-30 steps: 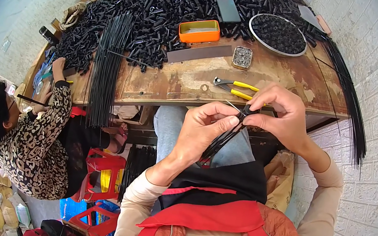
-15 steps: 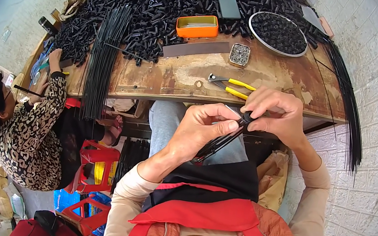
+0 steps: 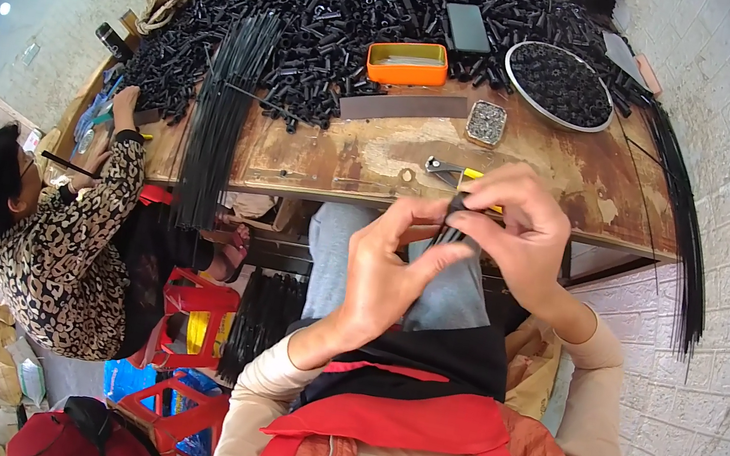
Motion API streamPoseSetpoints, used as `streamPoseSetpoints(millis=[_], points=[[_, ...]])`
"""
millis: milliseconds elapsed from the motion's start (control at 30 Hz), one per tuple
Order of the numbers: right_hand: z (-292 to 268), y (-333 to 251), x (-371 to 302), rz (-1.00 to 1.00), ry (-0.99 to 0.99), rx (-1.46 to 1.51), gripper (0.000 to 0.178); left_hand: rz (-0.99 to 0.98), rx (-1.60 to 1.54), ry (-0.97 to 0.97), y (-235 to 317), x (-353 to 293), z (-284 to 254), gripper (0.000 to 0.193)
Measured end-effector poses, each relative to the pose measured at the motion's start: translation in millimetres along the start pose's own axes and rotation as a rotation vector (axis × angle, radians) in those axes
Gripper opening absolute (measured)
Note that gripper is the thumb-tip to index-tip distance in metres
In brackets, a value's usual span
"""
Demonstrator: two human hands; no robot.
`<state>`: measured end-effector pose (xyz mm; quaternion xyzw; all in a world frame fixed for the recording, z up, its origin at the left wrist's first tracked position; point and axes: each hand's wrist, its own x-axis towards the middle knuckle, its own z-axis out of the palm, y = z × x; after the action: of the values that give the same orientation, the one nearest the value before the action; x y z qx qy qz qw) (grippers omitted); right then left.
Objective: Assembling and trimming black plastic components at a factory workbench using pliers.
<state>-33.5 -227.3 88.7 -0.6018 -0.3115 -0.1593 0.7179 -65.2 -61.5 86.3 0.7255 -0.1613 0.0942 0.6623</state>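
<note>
My right hand point(image 3: 525, 237) pinches a small black tube-like piece point(image 3: 459, 204) between thumb and fingers, over my lap. Just below that piece shows a short stretch of a bundle of thin black rods point(image 3: 451, 236). My left hand point(image 3: 387, 266) is at the bundle's left side, its index fingertip by the black piece and its thumb stretched toward the rods. How its other fingers grip is hidden, and so is the bundle's lower end. Partly behind my right hand, yellow-handled cutting pliers point(image 3: 443, 172) lie on the wooden table point(image 3: 299, 158).
A heap of black tubes point(image 3: 324, 16) covers the table's back. Around it are an orange tin point(image 3: 407, 63), a small tin of metal bits point(image 3: 486, 123), a round tray point(image 3: 509, 63), a dark phone-like slab point(image 3: 467, 28) and long black rods point(image 3: 226, 116). Another person point(image 3: 60, 243) works at left.
Both hands have drawn slightly up around the black piece, and my left thumb has moved away from the index finger. The rod bundle shows less below my left hand. The whole view has shifted.
</note>
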Motion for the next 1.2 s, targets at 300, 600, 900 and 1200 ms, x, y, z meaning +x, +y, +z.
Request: streamPoseSetpoints(millis=[300,600,900,1200], points=[[23,60,-20,0.478,-0.123,0.269,0.031,-0.053,-0.207,0.151,14,28,-47,0.059],[61,64,-24,0.52,-0.042,0.082,0.015,-0.028,-0.141,0.164,-16,26,-57,0.038],[61,74,-29,0.525,-0.034,0.087,0.014,-0.016,-0.189,0.053,-18,30,-66,0.031],[66,79,-31,0.583,0.012,0.17,0.015,0.027,0.115,-0.008,-12,26,-72,0.024]])
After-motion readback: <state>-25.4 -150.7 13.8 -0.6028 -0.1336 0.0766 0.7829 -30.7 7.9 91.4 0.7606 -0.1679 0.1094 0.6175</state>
